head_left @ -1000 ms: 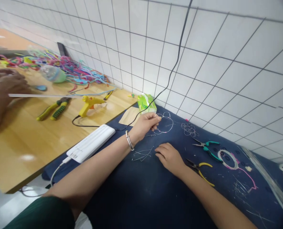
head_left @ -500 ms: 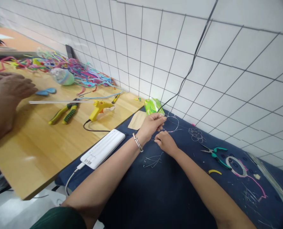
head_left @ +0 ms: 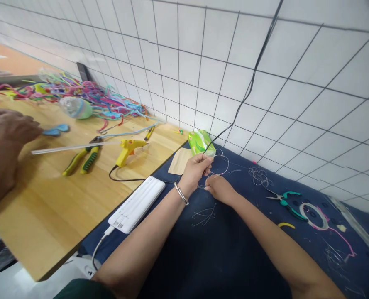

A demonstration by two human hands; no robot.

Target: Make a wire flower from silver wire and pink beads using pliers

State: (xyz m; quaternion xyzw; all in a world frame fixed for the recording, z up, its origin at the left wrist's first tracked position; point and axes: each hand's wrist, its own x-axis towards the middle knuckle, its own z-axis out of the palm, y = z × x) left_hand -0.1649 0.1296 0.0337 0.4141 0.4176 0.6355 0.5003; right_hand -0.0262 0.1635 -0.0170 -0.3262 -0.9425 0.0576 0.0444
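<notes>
My left hand (head_left: pixel 198 167), wearing a silver bangle (head_left: pixel 181 193), is closed in a pinch on a thin wire ring (head_left: pixel 228 164) that sticks out to its right. Just below and to the right, my right hand (head_left: pixel 220 187) has its fingers pressed together near the ring's lower edge. Fine wire ends show by its fingertips, but what they grip is hidden. Several loose wire pieces (head_left: pixel 204 215) lie on the dark blue cloth (head_left: pixel 203 257) below the hands. Behind the left hand are a tan square sheet (head_left: pixel 179 161) and a green tissue pack (head_left: pixel 199 142).
To the right lie a wire coil (head_left: pixel 259 177), teal-handled pliers (head_left: pixel 286 201) and a spool ring (head_left: pixel 314 216). At left, a white power bank (head_left: pixel 137 203) borders the wooden table (head_left: pixel 62 216), which bears a yellow glue gun (head_left: pixel 128 151), yellow-green pliers (head_left: pixel 84 159) and another person's hand (head_left: pixel 13 128).
The view has shifted slightly. The wire ring has turned a little and sits closer to my left hand. Both hands keep nearly the same grip, side by side.
</notes>
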